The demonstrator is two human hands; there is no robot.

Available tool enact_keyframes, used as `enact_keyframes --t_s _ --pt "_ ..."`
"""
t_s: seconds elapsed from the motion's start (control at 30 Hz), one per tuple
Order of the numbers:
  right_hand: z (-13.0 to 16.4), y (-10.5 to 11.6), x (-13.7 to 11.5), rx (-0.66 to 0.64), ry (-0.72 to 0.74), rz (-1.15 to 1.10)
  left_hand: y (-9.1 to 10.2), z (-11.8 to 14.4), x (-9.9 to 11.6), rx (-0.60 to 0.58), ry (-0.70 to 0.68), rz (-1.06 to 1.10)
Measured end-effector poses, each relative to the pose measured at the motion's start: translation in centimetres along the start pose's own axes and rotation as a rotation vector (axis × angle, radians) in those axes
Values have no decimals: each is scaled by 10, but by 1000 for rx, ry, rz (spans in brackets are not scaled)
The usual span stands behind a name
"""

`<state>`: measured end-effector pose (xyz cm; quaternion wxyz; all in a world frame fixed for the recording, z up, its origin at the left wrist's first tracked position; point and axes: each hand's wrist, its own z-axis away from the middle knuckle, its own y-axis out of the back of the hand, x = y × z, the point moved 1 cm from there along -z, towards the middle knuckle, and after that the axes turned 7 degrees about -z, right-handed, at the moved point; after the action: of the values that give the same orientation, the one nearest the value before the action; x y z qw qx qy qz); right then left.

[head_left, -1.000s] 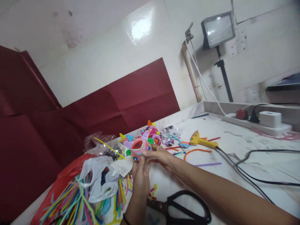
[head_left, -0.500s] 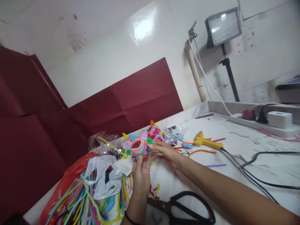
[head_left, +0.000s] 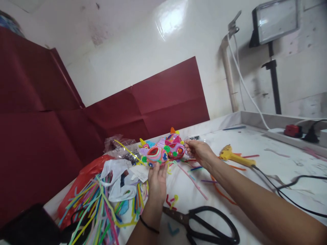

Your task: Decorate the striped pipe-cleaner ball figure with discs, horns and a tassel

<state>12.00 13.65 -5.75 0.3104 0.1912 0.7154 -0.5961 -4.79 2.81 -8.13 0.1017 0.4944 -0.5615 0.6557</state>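
The grey-framed rectangular floodlight (head_left: 278, 21) is cropped above, the white block-shaped plastic plug (head_left: 323, 137) at right; whether my bare right hand (head_left: 200, 152) pinches anything is too small to tell.

We observe the left hand (head_left: 157, 182) palm-up, fingertips at the underside of a multicoloured pipe-cleaner figure (head_left: 154, 152). Right hand (head_left: 199, 151): fingers pinched, near a pinker figure (head_left: 176, 148). On the desk (head_left: 189, 200) we note black-handled scissors (head_left: 186, 219), a yellow glue gun (head_left: 237, 158), and loose pipe cleaners (head_left: 95, 207) against a red plastic bag (head_left: 84, 178).
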Motion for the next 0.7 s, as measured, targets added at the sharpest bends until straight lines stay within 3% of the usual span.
enact_keyframes --t_s 0.37,0.57,0.7 --pt "13 -5 -50 155 131 -43 -3 3 1 12 49 33" --pt "17 -4 -60 237 173 -12 -7 6 4 28 69 36" --pt "19 -7 -64 204 175 45 -8 7 5 16 69 27"
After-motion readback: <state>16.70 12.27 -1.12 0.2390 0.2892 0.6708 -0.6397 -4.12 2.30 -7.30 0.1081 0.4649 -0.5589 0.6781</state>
